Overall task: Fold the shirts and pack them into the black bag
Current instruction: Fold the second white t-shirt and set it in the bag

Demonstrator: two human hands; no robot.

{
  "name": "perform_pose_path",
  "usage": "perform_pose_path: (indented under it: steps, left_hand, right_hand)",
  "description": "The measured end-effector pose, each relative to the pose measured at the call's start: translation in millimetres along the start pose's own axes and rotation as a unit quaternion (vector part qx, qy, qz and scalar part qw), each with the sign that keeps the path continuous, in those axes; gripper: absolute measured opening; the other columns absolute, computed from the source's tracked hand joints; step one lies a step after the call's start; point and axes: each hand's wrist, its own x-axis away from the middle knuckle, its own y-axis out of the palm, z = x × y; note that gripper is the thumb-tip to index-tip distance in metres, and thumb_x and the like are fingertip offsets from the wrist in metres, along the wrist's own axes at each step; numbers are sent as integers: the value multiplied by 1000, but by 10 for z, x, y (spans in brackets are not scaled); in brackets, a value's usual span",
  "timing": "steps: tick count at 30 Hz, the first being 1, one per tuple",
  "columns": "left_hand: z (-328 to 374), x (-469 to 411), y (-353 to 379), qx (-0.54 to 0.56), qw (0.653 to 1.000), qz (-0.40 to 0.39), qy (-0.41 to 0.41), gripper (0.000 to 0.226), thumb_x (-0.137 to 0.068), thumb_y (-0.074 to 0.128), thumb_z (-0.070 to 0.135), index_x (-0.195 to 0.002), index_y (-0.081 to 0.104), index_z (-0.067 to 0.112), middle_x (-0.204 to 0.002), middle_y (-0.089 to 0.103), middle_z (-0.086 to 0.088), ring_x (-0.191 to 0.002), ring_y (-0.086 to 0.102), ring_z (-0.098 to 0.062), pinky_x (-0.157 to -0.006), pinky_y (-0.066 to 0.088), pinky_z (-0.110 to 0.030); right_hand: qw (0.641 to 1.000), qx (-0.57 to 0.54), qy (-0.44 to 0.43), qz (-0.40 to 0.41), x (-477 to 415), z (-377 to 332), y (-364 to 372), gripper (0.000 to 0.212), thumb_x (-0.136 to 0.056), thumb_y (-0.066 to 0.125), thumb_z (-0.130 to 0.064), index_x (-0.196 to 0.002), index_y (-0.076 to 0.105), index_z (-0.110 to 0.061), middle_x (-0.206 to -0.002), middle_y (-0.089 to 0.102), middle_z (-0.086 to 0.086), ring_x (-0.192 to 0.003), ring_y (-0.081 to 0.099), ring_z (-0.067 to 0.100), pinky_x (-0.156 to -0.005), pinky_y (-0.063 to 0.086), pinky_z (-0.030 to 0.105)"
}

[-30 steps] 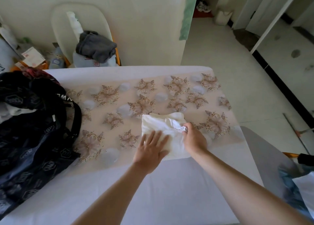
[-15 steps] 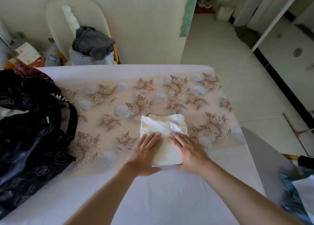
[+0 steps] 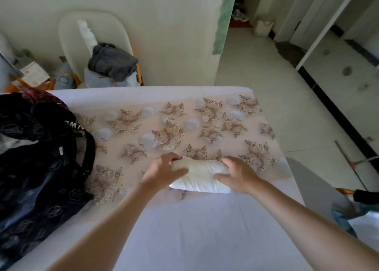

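A white shirt (image 3: 200,176), folded into a small thick bundle, lies on the flower-patterned cloth (image 3: 184,127) near the middle of the bed. My left hand (image 3: 162,171) grips its left end, thumb on top and fingers curled over the far edge. My right hand (image 3: 238,174) grips its right end the same way. The black bag (image 3: 37,168) with a faint pattern sits open at the bed's left side, a strap hanging toward the cloth. Something pale shows inside it.
The white bed sheet (image 3: 205,229) spreads toward me. Behind the bed stands a pale chair (image 3: 67,31) with a dark grey garment (image 3: 112,61) on it, with clutter to its left. A grey board (image 3: 315,188) leans at the bed's right edge; open floor lies beyond.
Both hands were pressing flat on the folded shirt; now they have folded it over toward me into a thicker bundle and grip its two ends.
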Motion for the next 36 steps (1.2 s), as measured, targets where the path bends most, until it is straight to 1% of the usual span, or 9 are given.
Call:
perform_pose_path:
  steps: [4,8,10,15,19,22,25,30,36]
  left_hand:
    - [42,-113,298,-152,946,196,208,28,-79,77,15,-106,70,17,-114,63,5,-101,59,-20,-81,52,-40]
    - [134,-166,616,-222,920,143,290,29,-92,53,20,-116,69,16,-128,64,1,-122,56,-22,-105,42,-45]
    - [26,-200,685,-260,926,91,258,45,-99,39,35,-134,58,15,-143,54,0,-136,45,-23,-114,34,-49]
    - [-124,-342,704,-265,941,19,208,60,-102,24,49,-147,44,15,-155,40,-7,-144,33,-23,-118,27,-42]
    - [-114,-451,735,-190,977,-37,91,75,-93,4,60,-157,17,23,-163,3,7,-151,-2,-8,-124,4,-35]
    - [-100,-503,746,-170,983,-57,33,70,-97,11,57,-158,7,23,-162,-10,8,-150,-12,-9,-124,3,-39]
    - [41,-514,665,-61,992,-11,-111,64,-100,38,40,-157,12,25,-164,9,1,-147,12,-23,-114,30,-46]
    - [270,-617,447,44,942,-1,-332,76,-80,72,47,-141,36,18,-125,51,-8,-99,56,-24,-72,51,-33]
    - [348,-766,222,128,919,-106,-357,68,-70,85,30,-125,51,6,-115,63,-10,-104,62,-28,-87,54,-36]
  right_hand:
    - [981,160,-25,106,-148,-15,76,56,-86,43,-48,-131,60,-19,-125,58,5,-115,55,28,-96,43,41]
    - [976,157,-98,118,-259,-204,210,55,-82,50,-8,-136,55,-8,-131,57,14,-120,54,35,-105,44,43]
    - [981,124,-98,111,-302,-233,276,52,-90,45,-10,-142,50,-5,-137,56,14,-125,53,34,-110,41,42]
    - [981,153,-90,82,-414,-35,436,71,-97,26,-57,-149,43,-11,-149,48,12,-138,43,32,-119,27,44]
    - [985,124,-85,89,-449,19,486,65,-99,26,-56,-151,40,-18,-150,48,9,-138,43,29,-117,31,41]
    - [988,103,-83,80,-459,63,485,65,-100,21,-58,-153,34,-23,-153,44,7,-141,40,28,-118,31,42]
    - [990,98,-80,70,-444,63,479,68,-100,10,-60,-155,29,-25,-155,42,7,-142,38,30,-118,30,43]
    - [991,94,-70,68,-419,72,492,63,-100,20,-57,-155,25,-26,-154,42,7,-140,40,33,-115,33,47]
    - [991,18,-101,82,-367,59,384,58,-91,40,-45,-143,45,-19,-139,52,3,-128,47,27,-111,35,41]
